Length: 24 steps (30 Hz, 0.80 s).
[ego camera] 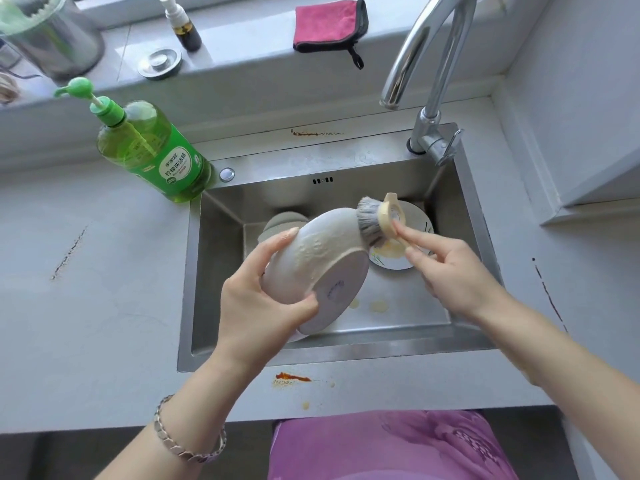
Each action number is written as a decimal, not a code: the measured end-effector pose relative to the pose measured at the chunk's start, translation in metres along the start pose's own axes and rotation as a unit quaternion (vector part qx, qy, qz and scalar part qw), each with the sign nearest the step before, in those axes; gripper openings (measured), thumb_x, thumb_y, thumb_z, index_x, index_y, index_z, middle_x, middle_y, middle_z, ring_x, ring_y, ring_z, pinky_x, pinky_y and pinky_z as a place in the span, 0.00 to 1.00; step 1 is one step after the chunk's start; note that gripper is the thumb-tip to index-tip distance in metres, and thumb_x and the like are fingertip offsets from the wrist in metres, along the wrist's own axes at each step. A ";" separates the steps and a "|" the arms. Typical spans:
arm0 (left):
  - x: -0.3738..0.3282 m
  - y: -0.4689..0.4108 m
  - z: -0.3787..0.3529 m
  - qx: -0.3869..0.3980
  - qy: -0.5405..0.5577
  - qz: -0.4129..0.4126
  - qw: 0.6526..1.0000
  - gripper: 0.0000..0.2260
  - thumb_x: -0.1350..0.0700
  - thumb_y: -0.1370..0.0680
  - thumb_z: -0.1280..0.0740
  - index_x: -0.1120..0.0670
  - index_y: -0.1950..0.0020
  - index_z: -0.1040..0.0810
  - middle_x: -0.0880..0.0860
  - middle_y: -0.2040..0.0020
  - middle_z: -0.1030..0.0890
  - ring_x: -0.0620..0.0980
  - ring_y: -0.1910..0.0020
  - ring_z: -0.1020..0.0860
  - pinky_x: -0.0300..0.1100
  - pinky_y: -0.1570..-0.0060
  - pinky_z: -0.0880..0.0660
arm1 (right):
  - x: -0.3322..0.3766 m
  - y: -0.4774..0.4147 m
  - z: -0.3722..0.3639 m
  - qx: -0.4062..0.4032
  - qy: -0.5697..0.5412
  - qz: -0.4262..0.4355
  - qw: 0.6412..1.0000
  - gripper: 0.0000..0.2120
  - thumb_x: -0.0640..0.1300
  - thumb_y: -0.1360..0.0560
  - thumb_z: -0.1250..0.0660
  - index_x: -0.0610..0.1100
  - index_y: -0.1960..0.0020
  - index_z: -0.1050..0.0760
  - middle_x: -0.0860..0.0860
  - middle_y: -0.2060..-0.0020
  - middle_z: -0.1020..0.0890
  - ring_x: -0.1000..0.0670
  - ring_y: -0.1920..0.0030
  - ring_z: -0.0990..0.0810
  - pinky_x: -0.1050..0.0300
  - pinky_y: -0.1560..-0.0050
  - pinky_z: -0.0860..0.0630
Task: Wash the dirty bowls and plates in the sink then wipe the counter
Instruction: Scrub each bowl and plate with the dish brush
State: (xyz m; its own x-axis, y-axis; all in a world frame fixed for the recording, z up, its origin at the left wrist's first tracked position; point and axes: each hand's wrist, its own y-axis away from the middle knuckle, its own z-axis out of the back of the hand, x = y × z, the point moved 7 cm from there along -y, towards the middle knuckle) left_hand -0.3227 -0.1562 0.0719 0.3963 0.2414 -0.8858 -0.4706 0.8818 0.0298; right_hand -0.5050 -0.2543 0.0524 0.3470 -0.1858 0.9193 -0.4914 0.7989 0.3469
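Observation:
My left hand (263,292) grips a white bowl (322,258) over the steel sink (214,271), its base turned toward me and its soapy outer wall facing up. My right hand (450,268) pinches a round dish brush (377,220) with grey bristles and a pale wooden ring, and the bristles press against the bowl's far side. A dirty plate (398,259) with yellow residue lies in the sink under the brush. Another grey dish (282,221) lies behind the bowl, mostly hidden.
A green dish soap bottle (156,150) stands at the sink's back left corner. The chrome faucet (429,71) arches over the back right. On the ledge lie a pink cloth (329,26), a small spray bottle (181,24) and a sink plug (160,64). Orange stains (292,377) mark the front counter.

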 end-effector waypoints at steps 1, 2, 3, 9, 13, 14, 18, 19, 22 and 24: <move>0.001 0.001 0.000 0.002 0.001 0.001 1.000 0.30 0.60 0.42 0.28 0.32 0.48 0.25 0.32 0.49 0.21 0.39 0.53 0.22 0.30 0.55 0.25 | 0.000 0.002 -0.002 0.011 -0.002 -0.001 1.000 0.21 0.33 0.21 0.44 0.47 0.30 0.35 0.67 0.84 0.32 0.71 0.77 0.29 0.78 0.70 0.33; 0.002 0.001 -0.001 0.001 0.002 0.004 1.000 0.30 0.60 0.42 0.28 0.33 0.48 0.25 0.32 0.49 0.21 0.39 0.53 0.22 0.31 0.55 0.25 | 0.004 0.006 -0.007 0.032 -0.009 0.009 0.999 0.21 0.33 0.21 0.44 0.49 0.31 0.35 0.69 0.82 0.30 0.72 0.74 0.28 0.79 0.67 0.32; 0.003 0.001 -0.001 0.002 0.001 0.005 1.000 0.30 0.60 0.42 0.28 0.33 0.48 0.26 0.32 0.50 0.21 0.38 0.54 0.22 0.31 0.55 0.24 | 0.008 0.013 -0.015 0.058 -0.015 0.025 0.998 0.21 0.33 0.21 0.43 0.52 0.33 0.34 0.72 0.74 0.25 0.75 0.67 0.26 0.81 0.61 0.32; 0.006 0.006 -0.004 0.021 -0.011 0.016 1.000 0.31 0.60 0.43 0.29 0.30 0.48 0.25 0.31 0.49 0.22 0.36 0.54 0.22 0.32 0.54 0.24 | -0.002 0.003 -0.001 0.047 0.017 -0.019 0.999 0.20 0.34 0.21 0.43 0.50 0.31 0.34 0.68 0.83 0.30 0.72 0.75 0.29 0.78 0.67 0.31; 0.006 0.005 -0.007 0.027 -0.019 0.012 0.999 0.33 0.59 0.43 0.28 0.27 0.48 0.27 0.33 0.48 0.22 0.38 0.53 0.22 0.34 0.54 0.23 | 0.005 0.013 -0.016 0.081 -0.008 0.011 0.997 0.20 0.34 0.21 0.42 0.55 0.35 0.33 0.73 0.62 0.23 0.78 0.60 0.27 0.81 0.51 0.32; 0.007 0.005 -0.008 0.025 -0.018 0.011 0.999 0.33 0.59 0.43 0.28 0.27 0.48 0.27 0.33 0.48 0.22 0.37 0.53 0.21 0.34 0.54 0.23 | 0.010 0.017 -0.022 0.091 -0.018 0.019 0.995 0.20 0.34 0.21 0.42 0.56 0.37 0.32 0.72 0.54 0.24 0.79 0.54 0.28 0.82 0.46 0.35; 0.008 0.004 -0.002 0.002 0.015 0.024 1.000 0.29 0.60 0.43 0.27 0.34 0.48 0.25 0.37 0.49 0.20 0.38 0.54 0.21 0.31 0.55 0.24 | -0.012 0.007 -0.006 0.046 0.002 -0.030 0.998 0.21 0.34 0.21 0.44 0.50 0.31 0.35 0.70 0.82 0.31 0.73 0.75 0.29 0.81 0.65 0.32; 0.007 0.003 0.000 -0.006 0.024 0.025 0.999 0.29 0.60 0.42 0.27 0.35 0.47 0.25 0.40 0.49 0.19 0.39 0.54 0.21 0.31 0.56 0.24 | -0.021 0.008 -0.002 0.044 -0.006 -0.039 0.998 0.21 0.34 0.20 0.44 0.47 0.30 0.35 0.67 0.85 0.33 0.71 0.79 0.31 0.79 0.72 0.33; 0.005 0.001 0.005 -0.032 0.058 0.031 0.997 0.29 0.61 0.43 0.26 0.37 0.47 0.25 0.44 0.49 0.20 0.39 0.57 0.21 0.31 0.60 0.23 | -0.016 0.008 -0.007 0.031 -0.029 -0.035 0.999 0.21 0.33 0.20 0.45 0.47 0.29 0.37 0.66 0.85 0.33 0.70 0.79 0.31 0.77 0.76 0.35; 0.006 0.000 0.006 -0.041 0.073 0.037 0.996 0.29 0.61 0.43 0.26 0.37 0.47 0.25 0.47 0.50 0.19 0.40 0.58 0.20 0.31 0.62 0.23 | -0.001 0.012 -0.015 0.043 -0.045 -0.007 0.998 0.22 0.33 0.20 0.45 0.50 0.30 0.40 0.67 0.84 0.32 0.70 0.78 0.30 0.77 0.74 0.34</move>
State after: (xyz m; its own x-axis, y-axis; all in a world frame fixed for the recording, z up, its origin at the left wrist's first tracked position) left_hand -0.3155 -0.1527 0.0697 0.2422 0.2382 -0.9405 -0.5601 0.8259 0.0650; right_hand -0.4995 -0.2357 0.0526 0.2829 -0.2511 0.9257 -0.5553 0.7440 0.3715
